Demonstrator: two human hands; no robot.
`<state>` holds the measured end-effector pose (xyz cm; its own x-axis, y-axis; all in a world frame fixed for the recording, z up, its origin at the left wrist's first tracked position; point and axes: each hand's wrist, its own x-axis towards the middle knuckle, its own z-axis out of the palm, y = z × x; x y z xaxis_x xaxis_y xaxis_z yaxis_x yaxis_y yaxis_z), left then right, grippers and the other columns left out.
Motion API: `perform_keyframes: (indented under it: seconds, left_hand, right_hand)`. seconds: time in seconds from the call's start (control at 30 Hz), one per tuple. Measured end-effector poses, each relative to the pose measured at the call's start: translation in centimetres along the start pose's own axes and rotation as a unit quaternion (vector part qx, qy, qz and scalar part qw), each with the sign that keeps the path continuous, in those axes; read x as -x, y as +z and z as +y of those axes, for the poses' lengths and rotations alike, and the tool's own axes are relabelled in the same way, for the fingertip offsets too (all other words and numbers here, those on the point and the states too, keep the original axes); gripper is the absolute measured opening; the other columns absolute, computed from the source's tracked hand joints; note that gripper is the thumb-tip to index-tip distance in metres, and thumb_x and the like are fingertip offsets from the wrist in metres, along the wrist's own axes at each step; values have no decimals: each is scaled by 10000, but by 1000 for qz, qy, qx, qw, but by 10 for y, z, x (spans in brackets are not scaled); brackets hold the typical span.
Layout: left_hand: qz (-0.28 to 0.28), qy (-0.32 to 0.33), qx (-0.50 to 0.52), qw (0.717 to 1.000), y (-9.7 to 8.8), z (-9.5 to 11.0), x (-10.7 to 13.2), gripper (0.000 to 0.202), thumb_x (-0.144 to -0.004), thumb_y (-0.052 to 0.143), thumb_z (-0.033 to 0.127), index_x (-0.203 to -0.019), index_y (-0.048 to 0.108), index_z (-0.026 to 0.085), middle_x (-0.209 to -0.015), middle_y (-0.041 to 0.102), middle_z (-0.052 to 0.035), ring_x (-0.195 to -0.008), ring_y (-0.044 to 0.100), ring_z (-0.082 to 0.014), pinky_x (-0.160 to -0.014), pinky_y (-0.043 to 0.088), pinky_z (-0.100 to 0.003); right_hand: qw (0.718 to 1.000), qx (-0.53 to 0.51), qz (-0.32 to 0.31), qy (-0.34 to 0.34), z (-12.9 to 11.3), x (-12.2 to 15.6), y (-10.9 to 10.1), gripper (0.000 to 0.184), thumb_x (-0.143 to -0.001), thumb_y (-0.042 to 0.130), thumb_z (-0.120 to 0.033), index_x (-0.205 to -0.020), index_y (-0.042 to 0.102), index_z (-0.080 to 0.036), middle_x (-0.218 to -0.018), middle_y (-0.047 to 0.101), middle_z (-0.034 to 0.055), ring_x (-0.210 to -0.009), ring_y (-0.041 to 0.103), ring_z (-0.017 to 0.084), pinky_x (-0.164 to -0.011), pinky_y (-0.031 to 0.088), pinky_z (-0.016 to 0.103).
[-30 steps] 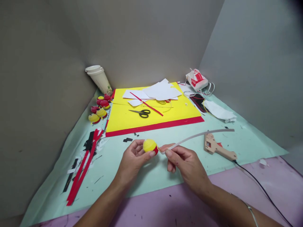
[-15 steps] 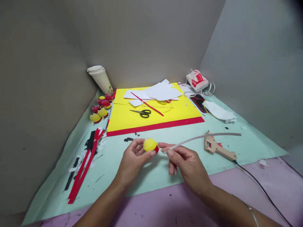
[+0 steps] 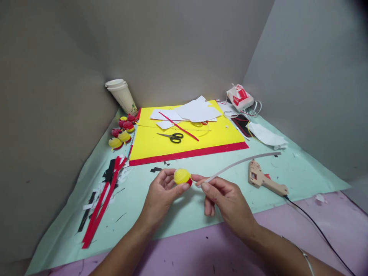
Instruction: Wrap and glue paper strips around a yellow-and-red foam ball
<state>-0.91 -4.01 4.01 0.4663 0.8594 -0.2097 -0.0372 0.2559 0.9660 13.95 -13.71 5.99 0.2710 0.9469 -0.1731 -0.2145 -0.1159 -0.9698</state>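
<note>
Between the fingers and thumb of my left hand (image 3: 161,194) is a small ribbed paper ball (image 3: 181,176), yellow above with a red part at its lower right. My right hand (image 3: 227,197) pinches a long, thin pale grey paper strip (image 3: 238,163) near one end. That end lies close to the ball's right side; whether it touches is too small to tell. The rest of the strip arches up and away to the right. A beige glue gun (image 3: 266,178) lies on the green sheet beyond my right hand.
Black-handled scissors (image 3: 174,138) and white paper pieces (image 3: 197,110) lie on a yellow board (image 3: 155,147). Several finished red and yellow balls (image 3: 115,143) and red strips (image 3: 105,207) are at left. A white cup (image 3: 122,96) stands behind. The glue gun's cord (image 3: 313,226) runs front right.
The strip's free end has swung left and slightly up, away from above the glue gun. Both hands stay nearly where they were, still holding the ball and strip.
</note>
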Motion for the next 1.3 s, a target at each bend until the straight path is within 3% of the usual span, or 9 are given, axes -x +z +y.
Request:
perform_keyframes:
  seconds: [0.77,1.3]
  left_hand:
    - [28,20,-20,999,1,-2,-1,470,-625,863,293,-960,551,190,-994,676,-36,-1006,647,-212,-875,498,-328]
    - [33,30,-33,998,2,-2,0,472,-622,862,295,-962,551,190,-974,679,-29,-998,651,-202,-867,509,-319]
  right_hand:
    - [1000,-2,0,-8,7,-1,3,261,-887,610,-421,-778,651,-187,-1247,682,112,-406,552,36,-415,423,210]
    - [1000,5,5,-11,10,1,5,262,-894,604,-411,-772,644,-182,-1215,698,119,-399,532,32,-417,426,212]
